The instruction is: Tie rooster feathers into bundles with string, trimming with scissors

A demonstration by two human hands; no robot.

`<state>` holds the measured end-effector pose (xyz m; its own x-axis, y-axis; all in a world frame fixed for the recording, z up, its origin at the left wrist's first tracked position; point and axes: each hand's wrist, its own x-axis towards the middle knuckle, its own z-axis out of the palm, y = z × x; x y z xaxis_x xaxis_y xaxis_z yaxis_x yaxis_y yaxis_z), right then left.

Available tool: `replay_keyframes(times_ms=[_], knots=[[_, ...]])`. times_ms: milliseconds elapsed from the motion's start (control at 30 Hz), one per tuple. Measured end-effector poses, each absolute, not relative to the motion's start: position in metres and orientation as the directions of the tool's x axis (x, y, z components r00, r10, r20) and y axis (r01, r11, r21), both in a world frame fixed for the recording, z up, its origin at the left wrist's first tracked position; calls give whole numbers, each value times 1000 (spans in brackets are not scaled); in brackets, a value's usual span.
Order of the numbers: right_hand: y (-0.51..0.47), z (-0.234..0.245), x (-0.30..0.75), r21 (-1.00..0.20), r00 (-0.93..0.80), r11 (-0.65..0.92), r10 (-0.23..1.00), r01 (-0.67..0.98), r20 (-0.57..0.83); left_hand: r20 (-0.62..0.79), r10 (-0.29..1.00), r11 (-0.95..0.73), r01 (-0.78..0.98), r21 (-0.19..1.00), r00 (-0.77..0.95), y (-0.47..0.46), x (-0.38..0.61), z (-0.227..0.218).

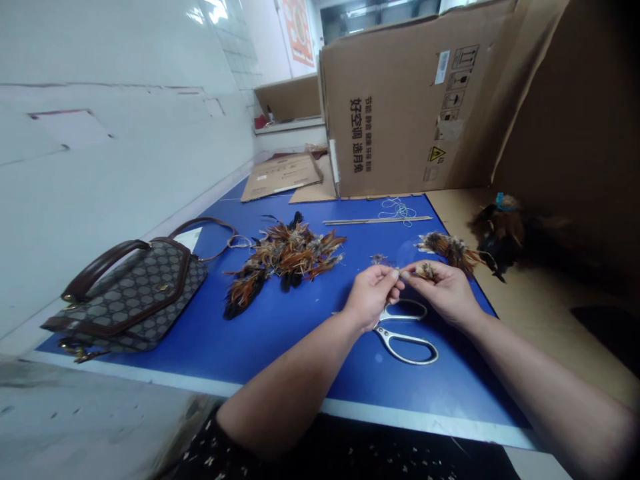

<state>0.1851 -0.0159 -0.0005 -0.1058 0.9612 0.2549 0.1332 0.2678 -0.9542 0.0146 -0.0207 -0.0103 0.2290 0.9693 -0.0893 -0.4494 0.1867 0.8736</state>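
Blue sheeting covers the table (260, 333), and the person's two hands meet just above the middle of it. The right hand (443, 290) is closed around a small feather tuft (426, 270), brown and speckled, pinched between thumb and fingers. The left hand (373, 293) comes in from the other side with its fingertips (395, 273) pressed together right at the tuft's end. Whether they grip a feather or a thread is too small to tell. The two hands touch at the fingertips, both held a little off the table.

Under them lie steel scissors (405, 330), flat, handles towards the person, partly hidden by the left hand. To the left spreads a loose feather pile (285, 257), orange, brown and black. A smaller feather bundle (447, 247) lies just beyond the right hand. Further back are two thin sticks (375, 220) with a tangle of pale string (397, 210) beside them. A patterned handbag (133, 293) sits at the table's left edge, well apart from the hands. A big cardboard box (400, 100) stands at the far end.
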Motion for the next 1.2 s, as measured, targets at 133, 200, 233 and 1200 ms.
replay_keyframes(times_ms=[133,200,233,1200], knots=[[-15,-1,186,-939,-86,297,954,174,286,-79,974,167,-435,885,212,-20,13,-10],[-15,-2,187,-931,-89,312,950,191,300,-77,974,164,-431,887,213,-19,12,-11],[-14,-2,187,-927,-90,319,948,199,307,-76,973,165,-429,888,216,-18,12,-11],[-4,-14,194,-831,-86,427,900,356,426,133,897,-441,851,284,421,2,-21,-18]])
